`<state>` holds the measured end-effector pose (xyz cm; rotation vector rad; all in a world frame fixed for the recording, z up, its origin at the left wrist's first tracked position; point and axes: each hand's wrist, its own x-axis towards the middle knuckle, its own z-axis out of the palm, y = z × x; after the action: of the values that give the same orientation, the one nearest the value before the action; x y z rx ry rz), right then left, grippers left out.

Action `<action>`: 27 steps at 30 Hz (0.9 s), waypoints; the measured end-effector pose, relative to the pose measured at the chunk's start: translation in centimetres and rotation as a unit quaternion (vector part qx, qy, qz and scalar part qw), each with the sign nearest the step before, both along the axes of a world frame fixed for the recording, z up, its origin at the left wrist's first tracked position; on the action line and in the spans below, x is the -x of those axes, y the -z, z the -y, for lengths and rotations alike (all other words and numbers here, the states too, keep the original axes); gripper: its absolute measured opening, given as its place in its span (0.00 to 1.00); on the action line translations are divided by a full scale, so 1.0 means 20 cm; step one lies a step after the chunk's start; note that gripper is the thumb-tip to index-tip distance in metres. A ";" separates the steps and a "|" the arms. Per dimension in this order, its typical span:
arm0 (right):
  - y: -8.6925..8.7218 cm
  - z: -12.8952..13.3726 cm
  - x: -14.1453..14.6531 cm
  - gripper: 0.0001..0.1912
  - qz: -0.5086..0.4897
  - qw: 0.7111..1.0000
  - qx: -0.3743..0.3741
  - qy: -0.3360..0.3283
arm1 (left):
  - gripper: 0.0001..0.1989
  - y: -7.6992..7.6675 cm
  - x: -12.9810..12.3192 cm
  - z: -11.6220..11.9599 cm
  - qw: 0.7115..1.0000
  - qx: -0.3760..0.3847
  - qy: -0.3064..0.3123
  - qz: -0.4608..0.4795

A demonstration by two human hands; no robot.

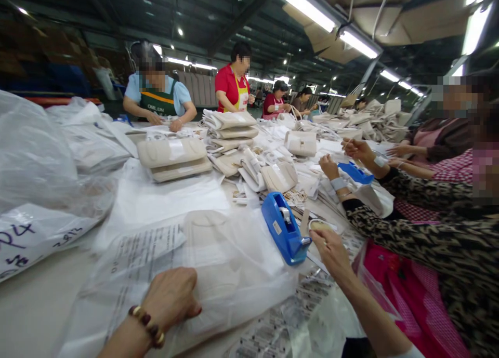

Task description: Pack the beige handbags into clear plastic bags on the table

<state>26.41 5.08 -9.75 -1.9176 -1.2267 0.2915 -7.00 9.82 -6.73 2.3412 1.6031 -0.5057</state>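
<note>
A clear plastic bag (249, 290) with printed text lies in front of me, and a flat beige handbag (208, 243) shows through it. My left hand (171, 298), with a beaded bracelet at the wrist, presses on the bag, its fingers curled on the plastic. Just beyond the bag's right side stands a blue tape dispenser (284, 228) with a roll in it. At the dispenser's cutting end, the fingertips of my right hand (330, 251) are pinched together on the tape, which is barely visible.
Stacked beige handbags (173, 158) sit beyond the bag. A large marked plastic sack (35, 233) lies left. Close on the right, a co-worker's patterned sleeve (393, 233) and hands reach over the table beside another blue dispenser (355, 173). Other people work across the table.
</note>
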 end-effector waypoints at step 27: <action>0.21 0.16 -0.03 0.18 -0.131 0.987 0.091 -0.022 | 0.14 -0.02 -0.01 0.01 1.000 0.005 -0.006 0.016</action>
<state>27.10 1.98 -13.98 -1.9338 -1.0980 0.6782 -6.82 9.54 -6.35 2.3190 1.5952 -0.4702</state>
